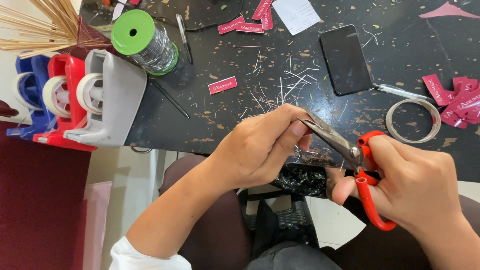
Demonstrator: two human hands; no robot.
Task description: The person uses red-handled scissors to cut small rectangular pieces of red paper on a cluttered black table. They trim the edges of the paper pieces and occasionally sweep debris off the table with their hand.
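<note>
both hands work close to the lens, over the near edge of a worn black table [220,125]. i read the right hand [415,187] as wrapped around the red handles of a pair of long-nose pliers [345,150]; the fingers are curled tight on the handles and the metal nose is pressed together, pointing up and left toward the other hand. the left hand [260,150] has thumb and forefinger pinched together right at the tip of the pliers. whatever sits between those fingertips is too fine for me to make out; it may be a short piece of thin wire, but i cannot tell.

on the table just beyond the pliers tip lies a scatter of thin wire offcuts [285,85]. a dark phone [345,60] lies face up behind them. to the right sits a small coil of silver wire [413,120], with a pile of red labels [460,102] beside it. at the left edge stand three tape dispensers side by side, blue [25,90], red [62,100] and grey [112,97]. a spool of wire with a green flange [142,40] stands behind the grey one, and a black pen [183,37] lies near it. a bundle of thin wooden sticks [40,25] fans out in the top left corner.
</note>
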